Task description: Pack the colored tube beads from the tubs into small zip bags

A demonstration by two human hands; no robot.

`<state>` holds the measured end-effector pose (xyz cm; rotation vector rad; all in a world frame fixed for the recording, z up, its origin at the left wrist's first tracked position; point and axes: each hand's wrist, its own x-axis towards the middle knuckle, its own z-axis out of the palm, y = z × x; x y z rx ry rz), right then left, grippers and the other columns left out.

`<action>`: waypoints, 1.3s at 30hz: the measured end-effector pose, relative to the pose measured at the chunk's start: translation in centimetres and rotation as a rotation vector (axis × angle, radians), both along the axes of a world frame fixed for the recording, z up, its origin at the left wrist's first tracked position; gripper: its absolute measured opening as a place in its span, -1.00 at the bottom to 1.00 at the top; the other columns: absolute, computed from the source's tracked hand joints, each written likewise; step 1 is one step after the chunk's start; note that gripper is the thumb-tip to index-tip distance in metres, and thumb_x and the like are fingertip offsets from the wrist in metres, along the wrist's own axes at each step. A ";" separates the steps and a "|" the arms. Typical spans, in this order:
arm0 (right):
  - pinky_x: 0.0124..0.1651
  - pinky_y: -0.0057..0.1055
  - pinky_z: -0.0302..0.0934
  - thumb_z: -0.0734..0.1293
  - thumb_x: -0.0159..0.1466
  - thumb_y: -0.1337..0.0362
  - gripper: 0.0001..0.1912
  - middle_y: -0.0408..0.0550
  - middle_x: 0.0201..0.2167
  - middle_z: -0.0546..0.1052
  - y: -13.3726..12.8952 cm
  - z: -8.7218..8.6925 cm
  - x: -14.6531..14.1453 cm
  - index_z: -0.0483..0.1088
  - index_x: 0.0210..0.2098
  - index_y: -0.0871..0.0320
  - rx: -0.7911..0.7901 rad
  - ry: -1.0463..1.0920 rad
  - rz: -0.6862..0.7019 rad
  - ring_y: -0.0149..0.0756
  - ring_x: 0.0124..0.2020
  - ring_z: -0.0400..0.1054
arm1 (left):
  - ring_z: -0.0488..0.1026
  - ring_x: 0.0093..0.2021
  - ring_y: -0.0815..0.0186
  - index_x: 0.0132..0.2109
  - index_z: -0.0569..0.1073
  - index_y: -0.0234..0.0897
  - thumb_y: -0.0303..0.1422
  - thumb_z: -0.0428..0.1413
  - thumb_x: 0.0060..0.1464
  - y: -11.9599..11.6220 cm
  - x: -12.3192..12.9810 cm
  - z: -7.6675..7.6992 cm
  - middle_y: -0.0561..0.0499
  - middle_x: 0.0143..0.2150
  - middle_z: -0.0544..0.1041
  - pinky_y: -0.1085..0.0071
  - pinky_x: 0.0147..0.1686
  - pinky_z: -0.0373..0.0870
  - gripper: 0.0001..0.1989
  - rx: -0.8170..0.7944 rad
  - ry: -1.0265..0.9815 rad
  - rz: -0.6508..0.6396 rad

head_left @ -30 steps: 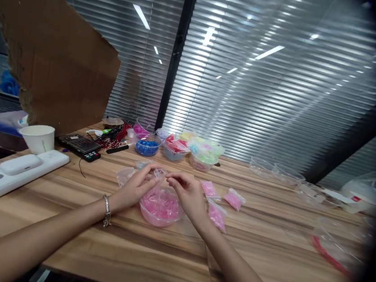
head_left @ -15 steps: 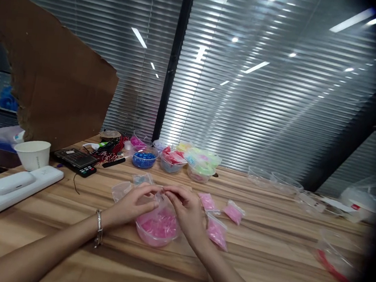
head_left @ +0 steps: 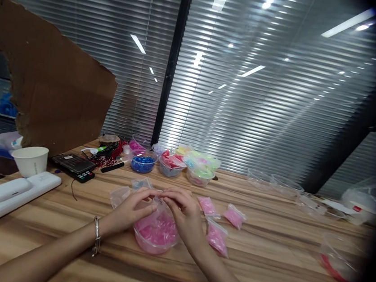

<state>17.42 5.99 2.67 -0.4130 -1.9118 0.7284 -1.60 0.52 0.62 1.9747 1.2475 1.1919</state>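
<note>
One table [head_left: 271, 268] is being occupied by a bowl [head_left: 152, 247] of pink pieces [head_left: 160, 234], overhung by the left hand [head_left: 134, 208] and right hand [head_left: 186, 215]; beside the latter, three packets [head_left: 218, 238] are being displayed; above the bowl, a clear bag [head_left: 159, 206] is being pinched by both hands.

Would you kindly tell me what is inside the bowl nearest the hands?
The bowl holds pink material; parts of its far side, behind the left hand and right hand, cannot be seen.
</note>
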 end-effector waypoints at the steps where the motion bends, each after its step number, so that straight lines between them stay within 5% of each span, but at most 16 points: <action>1: -0.07 -0.42 0.27 0.31 0.27 0.43 -0.80 -0.08 -0.23 0.55 0.0 0.0 0.0 0.56 -0.23 0.05 0.012 0.001 -0.002 -0.30 -0.14 0.42 | 0.31 0.14 0.14 0.14 0.37 -0.18 -0.15 0.04 0.22 0.0 0.0 0.0 -0.11 0.14 0.40 0.19 0.17 0.19 -0.60 0.000 0.000 0.000; 12: -0.13 -0.43 0.30 0.34 0.25 0.41 -0.83 -0.14 -0.27 0.60 0.0 -0.4 -0.1 0.53 -0.22 0.05 0.014 0.012 -0.027 -0.31 -0.22 0.46 | 0.32 0.13 0.15 0.12 0.38 -0.17 -0.16 0.05 0.21 0.0 0.0 0.0 -0.09 0.12 0.41 0.23 0.16 0.19 -0.62 -0.002 0.018 0.009; 25: 0.11 -0.27 0.26 0.15 0.35 0.47 -0.64 -0.09 -0.04 0.54 0.3 -0.2 0.2 0.46 -0.05 0.01 0.127 -0.029 0.118 -0.27 0.04 0.38 | 0.32 0.11 0.13 0.09 0.38 -0.21 -0.13 0.03 0.21 0.4 -0.2 -0.4 -0.11 0.11 0.41 0.19 0.15 0.21 -0.61 0.012 0.047 0.019; 33: -0.01 -0.32 0.33 0.30 0.30 0.38 -0.78 -0.08 -0.13 0.55 0.2 -0.4 0.2 0.46 -0.09 0.04 0.086 -0.034 0.066 -0.27 -0.07 0.43 | 0.33 0.09 0.14 0.09 0.39 -0.19 -0.14 0.03 0.21 0.2 -0.1 0.1 -0.09 0.08 0.44 0.23 0.10 0.25 -0.62 0.019 0.074 0.003; 39: -0.04 -0.35 0.32 0.18 0.35 0.44 -0.69 -0.09 -0.14 0.56 0.3 -0.7 0.3 0.45 -0.05 0.04 0.107 -0.051 0.101 -0.31 -0.11 0.44 | 0.34 0.11 0.14 0.12 0.38 -0.20 -0.15 0.06 0.19 0.4 -0.2 -0.3 -0.11 0.12 0.42 0.23 0.12 0.26 -0.60 -0.005 -0.003 -0.007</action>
